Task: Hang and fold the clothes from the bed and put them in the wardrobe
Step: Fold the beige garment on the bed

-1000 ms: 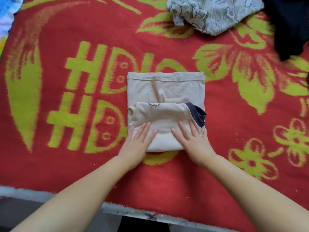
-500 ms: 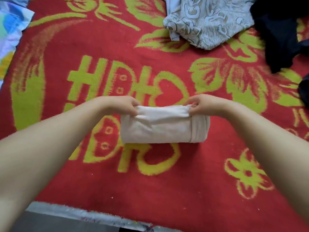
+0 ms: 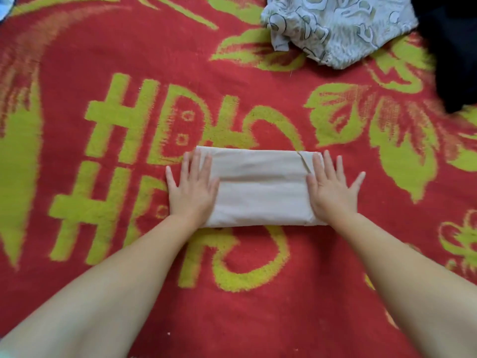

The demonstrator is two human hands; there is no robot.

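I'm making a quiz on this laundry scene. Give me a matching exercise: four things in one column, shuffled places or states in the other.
Things:
1. beige garment
2. patterned grey garment
3. dark garment
4. left hand

Places or states:
A. crumpled at the top, right of centre
B. flat on the folded cloth's left end
C. heaped at the right edge
D. folded into a neat rectangle

Pairs: 1-D, 2-A, 3-C, 4-B

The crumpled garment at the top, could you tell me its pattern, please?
Pale grey-white crumpled garment with swirling outlined shapes, seen in the head view.
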